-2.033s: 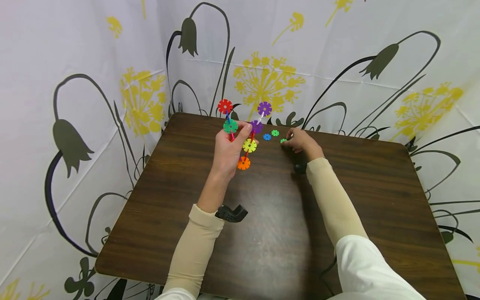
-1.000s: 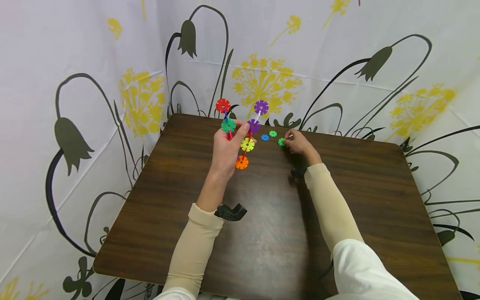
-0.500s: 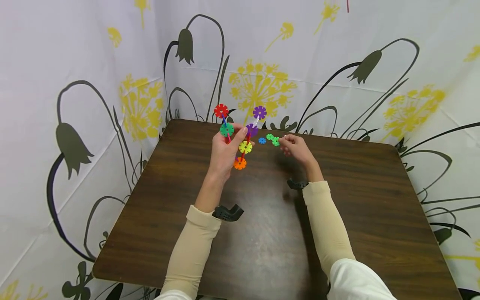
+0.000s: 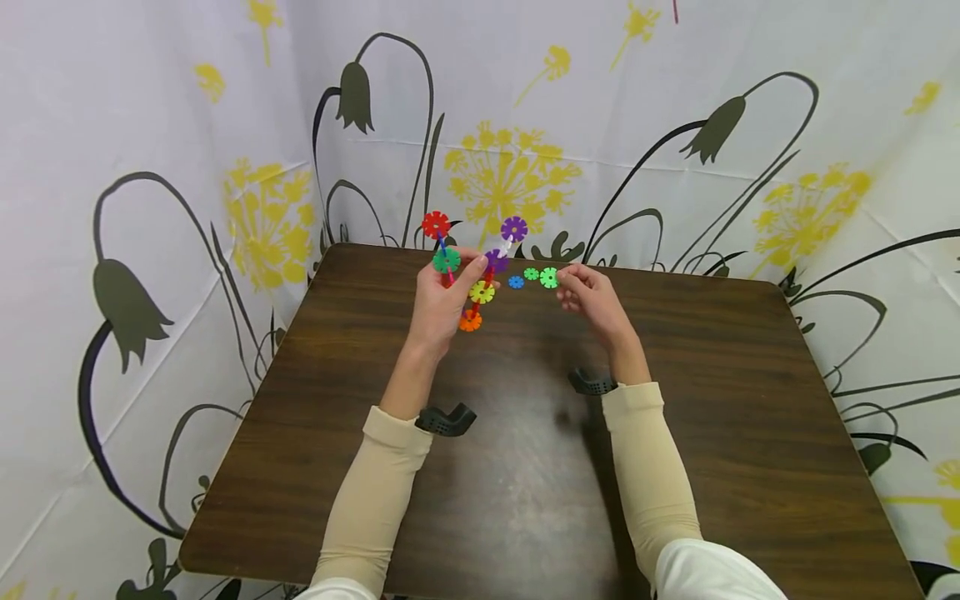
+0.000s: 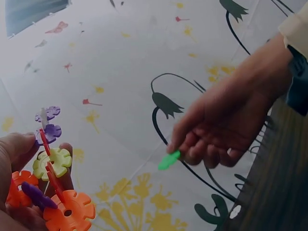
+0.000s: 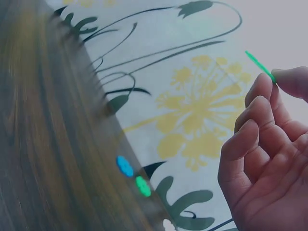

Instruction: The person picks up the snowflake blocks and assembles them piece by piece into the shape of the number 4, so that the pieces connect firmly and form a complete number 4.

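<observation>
My left hand (image 4: 441,302) grips a chain of interlocking notched plastic discs, held up over the back of the table. In the head view the chain shows a red disc (image 4: 436,224) and a teal disc (image 4: 446,259) on one arm. Purple discs, a yellow disc (image 4: 482,292) and an orange disc (image 5: 70,211) make up the other. My right hand (image 4: 596,302) pinches one bright green disc (image 4: 549,277) between thumb and index finger, seen edge-on in the right wrist view. The two hands are apart, with the green disc pointing toward the chain.
A blue disc (image 6: 124,166) and another green disc (image 6: 143,186) lie near the back edge of the dark wooden table (image 4: 525,467). A white curtain (image 4: 600,125) with printed flowers hangs behind it. Each wrist carries a black camera (image 4: 447,420).
My right hand has picked up the green disc from the table, raised it and drawn it a little toward the left hand. The left hand keeps its grip on the chain.
</observation>
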Demonstrator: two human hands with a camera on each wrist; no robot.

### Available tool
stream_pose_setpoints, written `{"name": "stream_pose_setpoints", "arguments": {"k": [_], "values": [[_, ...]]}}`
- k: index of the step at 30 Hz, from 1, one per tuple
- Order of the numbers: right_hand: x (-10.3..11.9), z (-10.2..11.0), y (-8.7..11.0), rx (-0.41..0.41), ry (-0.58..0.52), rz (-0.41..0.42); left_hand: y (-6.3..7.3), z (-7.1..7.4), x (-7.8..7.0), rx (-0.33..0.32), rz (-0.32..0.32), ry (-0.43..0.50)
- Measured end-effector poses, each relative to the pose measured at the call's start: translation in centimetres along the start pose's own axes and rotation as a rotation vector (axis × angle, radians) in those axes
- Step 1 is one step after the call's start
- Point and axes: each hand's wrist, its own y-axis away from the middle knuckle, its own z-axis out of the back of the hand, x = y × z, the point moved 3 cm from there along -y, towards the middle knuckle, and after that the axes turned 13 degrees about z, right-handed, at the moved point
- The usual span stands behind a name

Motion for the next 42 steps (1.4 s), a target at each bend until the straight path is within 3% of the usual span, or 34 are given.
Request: {"name": "stream_pose_setpoints", "arguments": {"k": [7, 14, 19, 27, 42], "values": [[1.4, -0.8, 1.1, -0.016, -0.138, 0.079, -0.3, 0.0, 0.8, 0.024, -0.024, -0.046], [3.1, -2.8, 1.9, 0.005, -0.165, 0.137, -0.6, -0.6, 1.4, 0.074, -0.034, -0.019], [3.6, -4.7, 2.3, 0.027, -0.203, 0.140, -0.8, -0.8, 1.9, 0.057, -0.046, -0.033], [4.2, -6.5, 2.7, -0.071, -0.335, 0.112, -0.8, -1.1, 2.5, 0.039, -0.077, 0.018], [4.1, -7.6, 3.0, -0.178, -0.356, 0.068, -0.9, -2.0, 3.2, 0.029, -0.068, 0.041]]}}
